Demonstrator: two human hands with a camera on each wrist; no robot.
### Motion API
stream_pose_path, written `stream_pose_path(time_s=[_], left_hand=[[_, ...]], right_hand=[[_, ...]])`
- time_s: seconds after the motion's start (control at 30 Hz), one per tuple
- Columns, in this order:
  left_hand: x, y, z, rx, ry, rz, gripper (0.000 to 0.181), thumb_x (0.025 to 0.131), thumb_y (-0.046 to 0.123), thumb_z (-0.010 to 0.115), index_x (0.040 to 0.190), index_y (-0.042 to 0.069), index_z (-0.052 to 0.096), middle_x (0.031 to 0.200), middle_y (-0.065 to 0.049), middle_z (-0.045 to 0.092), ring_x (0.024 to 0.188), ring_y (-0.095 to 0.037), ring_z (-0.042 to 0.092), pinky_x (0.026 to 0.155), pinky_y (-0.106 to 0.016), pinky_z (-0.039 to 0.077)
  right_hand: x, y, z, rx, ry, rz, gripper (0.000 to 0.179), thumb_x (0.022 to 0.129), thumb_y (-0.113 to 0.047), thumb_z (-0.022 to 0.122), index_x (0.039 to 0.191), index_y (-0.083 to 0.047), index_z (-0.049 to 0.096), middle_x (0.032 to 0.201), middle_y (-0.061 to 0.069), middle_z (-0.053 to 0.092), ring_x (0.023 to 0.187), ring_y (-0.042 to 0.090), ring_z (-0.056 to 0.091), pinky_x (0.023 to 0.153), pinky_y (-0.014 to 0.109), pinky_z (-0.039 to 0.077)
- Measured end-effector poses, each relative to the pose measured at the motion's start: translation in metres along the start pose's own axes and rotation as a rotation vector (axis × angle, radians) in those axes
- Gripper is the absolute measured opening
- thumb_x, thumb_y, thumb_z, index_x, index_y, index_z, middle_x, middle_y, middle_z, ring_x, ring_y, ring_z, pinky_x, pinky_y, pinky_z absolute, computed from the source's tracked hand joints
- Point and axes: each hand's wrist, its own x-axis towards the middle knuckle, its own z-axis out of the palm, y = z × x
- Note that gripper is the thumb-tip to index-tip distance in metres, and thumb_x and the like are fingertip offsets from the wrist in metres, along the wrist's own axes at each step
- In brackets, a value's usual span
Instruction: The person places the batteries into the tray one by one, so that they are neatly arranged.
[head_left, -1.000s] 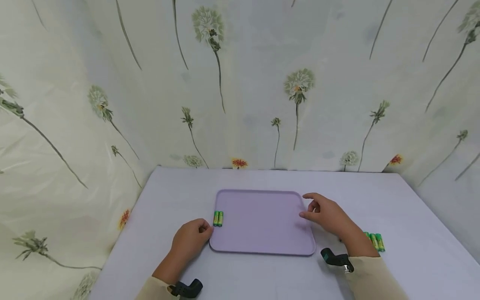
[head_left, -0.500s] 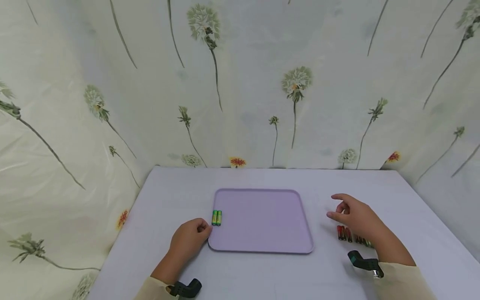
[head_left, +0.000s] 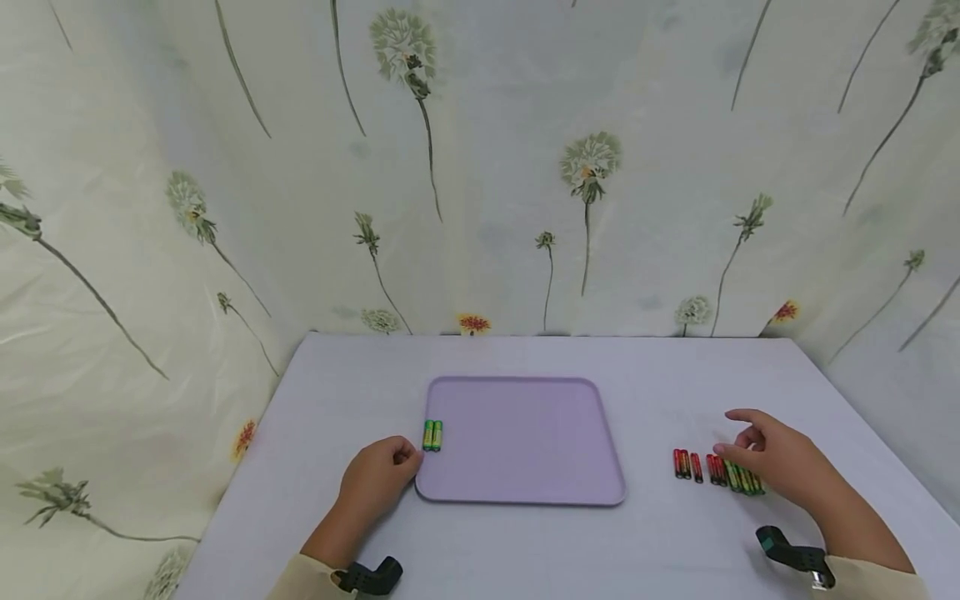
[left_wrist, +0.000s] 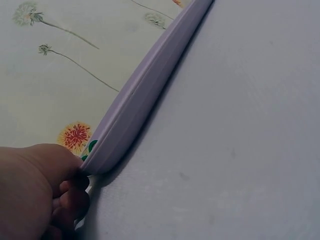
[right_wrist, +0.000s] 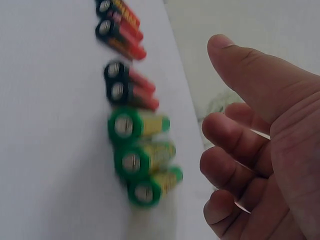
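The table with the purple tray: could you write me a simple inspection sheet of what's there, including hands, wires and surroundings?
Surface: pale table, looks flat.
Job's things: purple tray with two green batteries at its left side; red batteries and more green batteries on the table, right of it.
Clutter: nothing seen.
Grippers: bare hands; left hand holds the tray's left edge, right hand is open near the green batteries.
Cables: nothing seen.
Surroundings: flower-printed sheeting.

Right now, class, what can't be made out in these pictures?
Head: print on the two green batteries in the tray; too small.
Left wrist: most of that pair; hidden behind the tray's rim.
Left wrist: the tray's far end; cut by top edge.
Right wrist: print on the loose green batteries; blurred.
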Motion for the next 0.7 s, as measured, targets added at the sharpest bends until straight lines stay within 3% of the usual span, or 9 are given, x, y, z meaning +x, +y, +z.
stream_pose_path(time_s=[0.23,0.47,0.7], left_hand=[[-0.001,0.001,-0.001,-0.007,-0.003,-0.003,0.020,0.097,0.036,0.073,0.082,0.024,0.067,0.072,0.008,0.060,0.067,-0.013,0.051,0.063,-0.032,0.039],[-0.002,0.000,0.002,-0.003,-0.011,-0.008,0.020,0.096,0.037,0.073,0.082,0.024,0.067,0.072,0.009,0.060,0.067,-0.012,0.051,0.063,-0.032,0.039],[-0.001,0.002,0.001,-0.005,-0.001,-0.006,0.020,0.096,0.036,0.073,0.082,0.024,0.068,0.072,0.009,0.060,0.068,-0.012,0.051,0.064,-0.032,0.039]], right_hand=[[-0.011,0.033,-0.002,-0.007,-0.059,0.095,0.089,0.094,-0.055,0.073,0.146,0.009,0.041,0.091,0.005,0.060,0.082,0.022,0.053,0.065,0.036,0.042],[-0.024,0.058,0.006,0.017,-0.118,0.151,0.099,0.089,-0.066,0.072,0.146,0.009,0.040,0.096,0.004,0.064,0.088,0.022,0.055,0.069,0.036,0.045],[-0.030,0.065,0.012,0.050,-0.085,0.095,0.095,0.091,-0.063,0.071,0.149,0.007,0.041,0.097,0.004,0.063,0.084,0.015,0.053,0.070,0.032,0.043]])
